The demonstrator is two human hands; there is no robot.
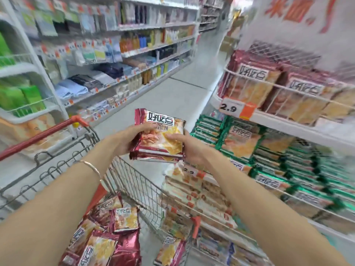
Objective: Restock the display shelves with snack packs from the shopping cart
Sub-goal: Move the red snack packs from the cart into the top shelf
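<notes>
A small stack of red snack packs (159, 135) is held above the shopping cart (134, 181). My left hand (126, 139) grips its left edge and my right hand (184, 144) grips its right edge, thumb on top. Several more red packs (107, 237) lie loose in the cart's basket below. To the right stands the display shelf (288, 123). Its upper wire basket holds the same red packs (255, 81), and the tier beneath holds green packs (240, 143).
The cart's red handle (42, 137) runs at the left. A white rack with green packs (21, 98) stands at far left. A long shelf of household goods (134, 54) lines the aisle, with open grey floor (172, 98) ahead. A 2.9 price tag (237, 108) hangs on the shelf edge.
</notes>
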